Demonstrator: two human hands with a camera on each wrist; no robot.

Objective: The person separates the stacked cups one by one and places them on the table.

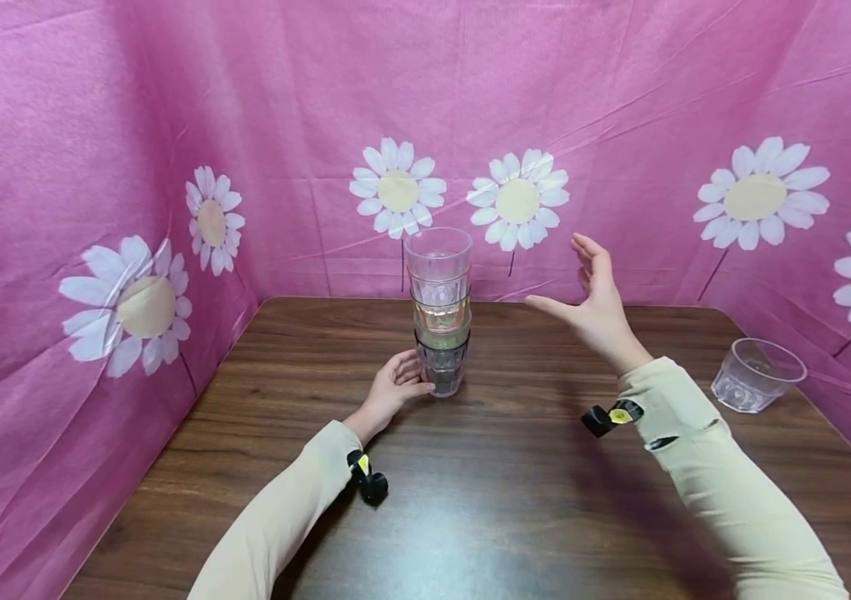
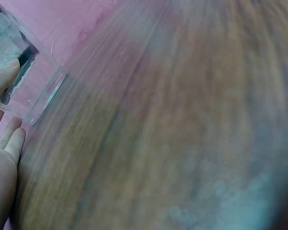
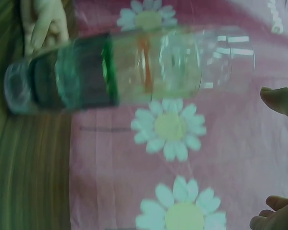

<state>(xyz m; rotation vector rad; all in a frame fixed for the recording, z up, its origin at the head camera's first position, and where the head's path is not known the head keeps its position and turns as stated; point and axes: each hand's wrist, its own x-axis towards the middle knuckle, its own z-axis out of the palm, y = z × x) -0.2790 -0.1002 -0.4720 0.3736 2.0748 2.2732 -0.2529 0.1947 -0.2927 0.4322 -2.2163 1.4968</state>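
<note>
A tall stack of nested see-through cups stands upright on the wooden table, clear at the top, with orange and green tints in the middle and dark grey lower down. Low on the stack, my left hand grips the bottom cup, thumb on the near side and fingers round the left. My right hand is raised to the right of the stack, thumb and fingers spread wide around air. In the right wrist view its thumb shows beyond the stack's top rim, with a gap between.
A single clear cup stands upright near the table's right edge, beside the right forearm. Pink cloth with white daisies hangs behind the table and along both sides. Small black cameras are strapped to both wrists.
</note>
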